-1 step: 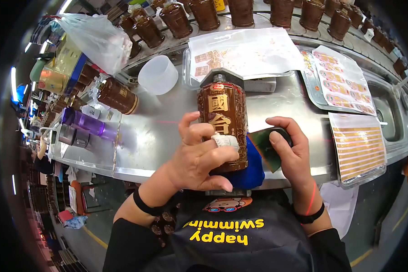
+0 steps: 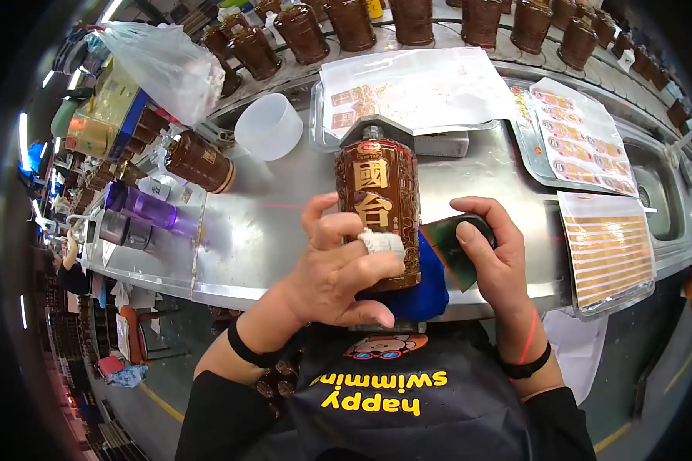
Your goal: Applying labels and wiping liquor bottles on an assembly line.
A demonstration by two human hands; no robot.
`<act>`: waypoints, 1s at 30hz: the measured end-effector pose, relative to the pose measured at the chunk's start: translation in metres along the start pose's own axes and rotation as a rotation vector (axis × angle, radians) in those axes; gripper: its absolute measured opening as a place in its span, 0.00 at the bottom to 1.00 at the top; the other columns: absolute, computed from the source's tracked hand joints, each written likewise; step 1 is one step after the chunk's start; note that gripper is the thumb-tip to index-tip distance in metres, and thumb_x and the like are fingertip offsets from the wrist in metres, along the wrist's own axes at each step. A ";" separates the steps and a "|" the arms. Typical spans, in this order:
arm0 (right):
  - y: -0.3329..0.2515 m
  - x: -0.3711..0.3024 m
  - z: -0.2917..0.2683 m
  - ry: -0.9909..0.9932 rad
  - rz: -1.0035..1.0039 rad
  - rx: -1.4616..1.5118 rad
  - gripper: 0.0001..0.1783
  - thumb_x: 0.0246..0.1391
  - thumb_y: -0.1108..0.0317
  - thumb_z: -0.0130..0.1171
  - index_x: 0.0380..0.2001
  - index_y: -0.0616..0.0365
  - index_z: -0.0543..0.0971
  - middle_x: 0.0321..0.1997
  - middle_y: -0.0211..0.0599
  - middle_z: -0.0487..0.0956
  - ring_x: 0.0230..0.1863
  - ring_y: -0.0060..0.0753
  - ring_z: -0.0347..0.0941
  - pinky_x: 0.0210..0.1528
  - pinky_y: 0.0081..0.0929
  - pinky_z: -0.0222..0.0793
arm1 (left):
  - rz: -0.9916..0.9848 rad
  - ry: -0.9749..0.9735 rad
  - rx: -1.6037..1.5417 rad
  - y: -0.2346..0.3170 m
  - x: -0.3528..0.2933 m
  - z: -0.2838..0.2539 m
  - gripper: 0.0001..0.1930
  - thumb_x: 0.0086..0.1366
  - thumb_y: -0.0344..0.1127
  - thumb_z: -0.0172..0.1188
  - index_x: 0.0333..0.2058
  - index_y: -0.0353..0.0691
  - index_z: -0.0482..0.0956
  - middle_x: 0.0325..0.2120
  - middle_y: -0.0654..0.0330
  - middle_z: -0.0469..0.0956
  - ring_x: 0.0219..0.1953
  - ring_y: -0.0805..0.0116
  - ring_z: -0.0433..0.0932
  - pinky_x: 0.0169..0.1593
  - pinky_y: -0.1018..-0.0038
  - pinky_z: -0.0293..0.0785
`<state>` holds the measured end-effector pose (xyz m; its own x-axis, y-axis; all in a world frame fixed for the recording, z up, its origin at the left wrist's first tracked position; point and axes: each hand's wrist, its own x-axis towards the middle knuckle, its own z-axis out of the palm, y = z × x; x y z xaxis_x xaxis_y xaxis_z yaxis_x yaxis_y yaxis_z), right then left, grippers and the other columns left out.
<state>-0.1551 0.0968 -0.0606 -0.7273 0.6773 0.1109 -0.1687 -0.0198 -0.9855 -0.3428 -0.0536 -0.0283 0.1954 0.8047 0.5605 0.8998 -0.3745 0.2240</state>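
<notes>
A brown, ornate bottle (image 2: 382, 163) with large gold characters lies on its back in front of me, neck pointing away. Its far end rests in a dark grey angular holder (image 2: 398, 131), and a blue cloth (image 2: 432, 288) shows under its near right side. Over the bottle's lower left part is my left hand (image 2: 334, 265), fingers bent and apart, with nothing held; white tape wraps one finger. Whether the fingertips touch the bottle I cannot tell. To the right, my right hand (image 2: 504, 265) grips a dark green scraper (image 2: 447, 244) with a black handle, its blade beside the bottle.
Behind lie a white label sheet (image 2: 438, 84) on a tray, a clear tub (image 2: 269, 131) and a conveyor of brown bottles (image 2: 413, 21). Label sheets (image 2: 580, 134), a gold-striped sheet (image 2: 607, 250) and a sink (image 2: 653, 192) are right; another bottle (image 2: 200, 163) and a purple cup (image 2: 140, 203) left.
The bottles on the conveyor have shifted slightly to the right. Both hands, the scraper and the bottle in front of me look unmoved.
</notes>
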 end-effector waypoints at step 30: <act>-0.056 0.068 0.035 -0.309 -0.527 -0.613 0.08 0.51 0.71 0.65 0.34 0.59 0.78 0.30 0.37 0.76 0.29 0.31 0.73 0.33 0.25 0.69 | -0.308 0.501 -0.086 0.020 -0.065 0.026 0.24 0.61 0.60 0.57 0.43 0.46 0.75 0.41 0.58 0.78 0.46 0.57 0.67 0.60 0.49 0.52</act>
<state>-0.2184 0.1178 0.0061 -0.8184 0.2543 0.5152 -0.2110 0.7011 -0.6812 -0.3274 -0.1010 -0.0809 -0.2960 0.5749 0.7628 0.8470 -0.2112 0.4878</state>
